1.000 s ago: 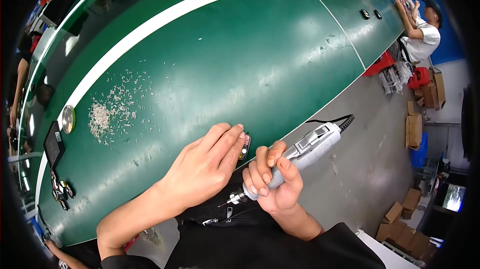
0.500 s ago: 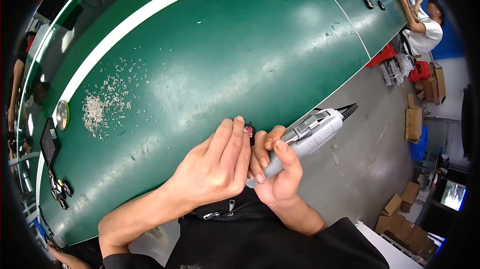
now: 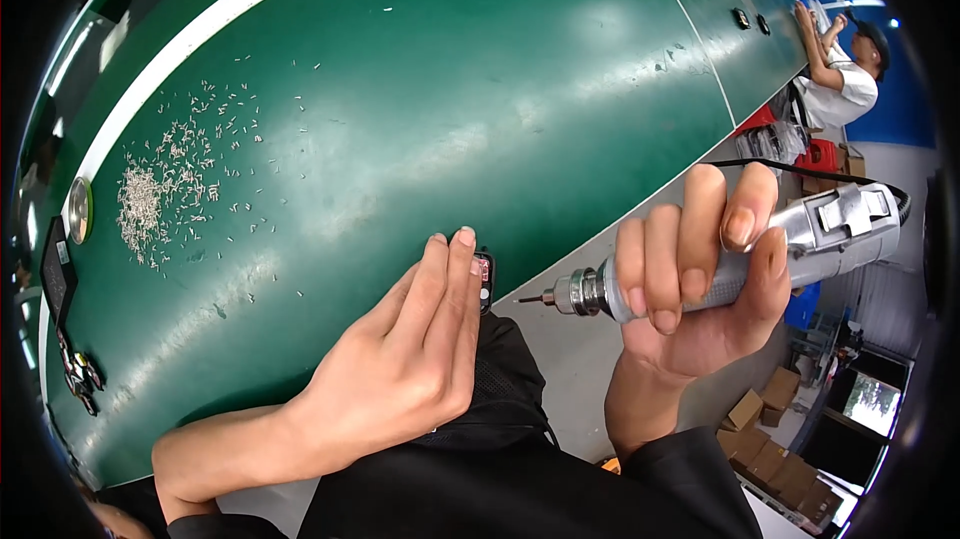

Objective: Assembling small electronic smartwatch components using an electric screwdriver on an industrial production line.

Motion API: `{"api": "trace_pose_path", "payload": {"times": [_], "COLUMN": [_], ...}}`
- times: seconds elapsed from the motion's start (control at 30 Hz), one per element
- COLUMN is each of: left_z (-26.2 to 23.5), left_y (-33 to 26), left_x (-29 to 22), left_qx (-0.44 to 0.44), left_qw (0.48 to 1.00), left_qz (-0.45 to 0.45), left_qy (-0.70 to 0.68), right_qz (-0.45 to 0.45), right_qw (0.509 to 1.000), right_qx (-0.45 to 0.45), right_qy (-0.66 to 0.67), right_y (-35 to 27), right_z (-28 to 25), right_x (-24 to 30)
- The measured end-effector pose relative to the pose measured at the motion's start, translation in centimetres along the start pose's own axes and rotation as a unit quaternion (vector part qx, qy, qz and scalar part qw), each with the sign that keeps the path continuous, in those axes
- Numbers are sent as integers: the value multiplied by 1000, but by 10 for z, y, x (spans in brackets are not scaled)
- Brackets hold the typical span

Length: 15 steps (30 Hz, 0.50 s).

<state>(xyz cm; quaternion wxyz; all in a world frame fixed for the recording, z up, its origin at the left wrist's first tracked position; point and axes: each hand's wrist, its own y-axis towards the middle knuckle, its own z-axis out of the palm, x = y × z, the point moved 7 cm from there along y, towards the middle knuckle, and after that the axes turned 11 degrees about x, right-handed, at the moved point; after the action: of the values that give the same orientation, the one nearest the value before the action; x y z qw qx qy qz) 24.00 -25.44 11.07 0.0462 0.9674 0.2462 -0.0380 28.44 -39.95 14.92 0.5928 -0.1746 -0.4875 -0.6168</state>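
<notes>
In my right hand is a grey electric screwdriver, my fingers wrapped round its body. Its thin bit points left, a short way from a small black device with a red part showing on its face. My left hand is closed on that device at the table's near edge. Those fingers lie together and hide most of it. Farther left on the green table, many tiny silvery screws lie in a heap and scattered around it.
At the table's left side are a round tin, a flat black tray and small dark pieces. Two black devices lie far right, near a seated co-worker. Cardboard boxes stand on the right.
My right hand has pulled the screwdriver to the right, away from my left hand, uncovering its bit. My left hand still holds the device. The whole view has shifted slightly.
</notes>
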Motion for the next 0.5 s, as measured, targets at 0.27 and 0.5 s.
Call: {"api": "trace_pose_path", "payload": {"times": [0.27,0.5], "left_z": [4,9], "left_y": [-3,-2], "left_x": [-2,-2], "left_qx": [-8,13], "left_qw": [1000,996], "left_qz": [-6,14], "left_qy": [22,92], "right_qz": [21,34], "right_qw": [999,999], "right_qx": [29,23], "right_qy": [-7,-11], "right_y": [14,14], "right_z": [-1,-6], "right_x": [-25,-31]}}
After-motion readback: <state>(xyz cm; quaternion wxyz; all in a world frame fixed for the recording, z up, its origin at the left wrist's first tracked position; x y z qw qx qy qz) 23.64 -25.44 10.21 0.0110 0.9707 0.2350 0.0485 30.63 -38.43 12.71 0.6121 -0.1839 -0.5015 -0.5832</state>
